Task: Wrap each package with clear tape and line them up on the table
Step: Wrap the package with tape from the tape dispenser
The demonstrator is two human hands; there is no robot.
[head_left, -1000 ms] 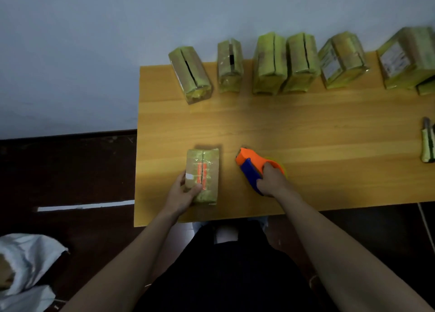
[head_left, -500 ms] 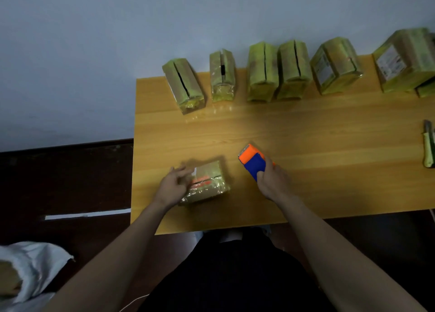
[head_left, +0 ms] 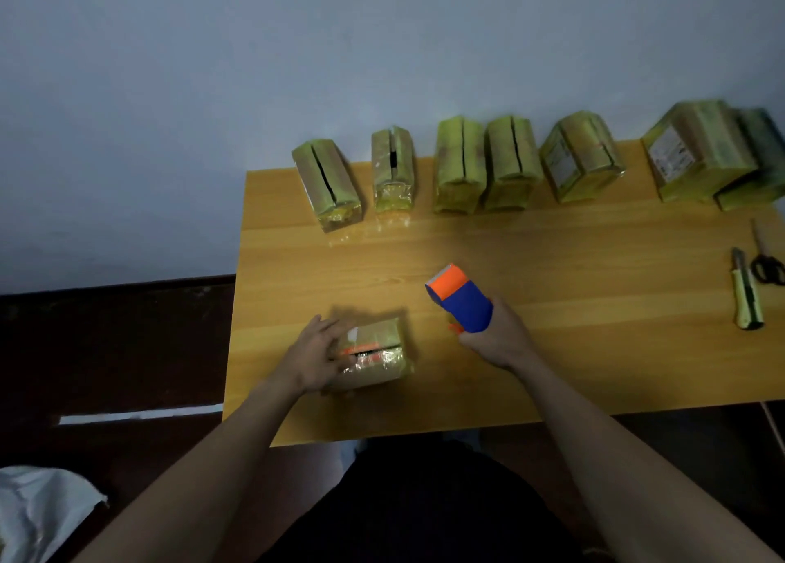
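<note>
We clamp the right hand (head_left: 495,341) around the dispenser (head_left: 461,301), lifted off the table (head_left: 552,307). Our left hand (head_left: 316,356) lies flat on the package (head_left: 376,354), fingers spread, pressing it down; whether it grips the package, we cannot tell. The package sits just left of the dispenser, near the front edge. It already carries glossy film, so we judge its wrapping part done. Beyond both hands, seven wrapped packages (head_left: 461,163) stand in a row along the far edge, against a pale wall (head_left: 297,52). Far right of the grip lie a knife (head_left: 746,292) and scissors (head_left: 766,265). Left, below the table, a dark floor (head_left: 106,350) holds a white bag (head_left: 38,511).
</note>
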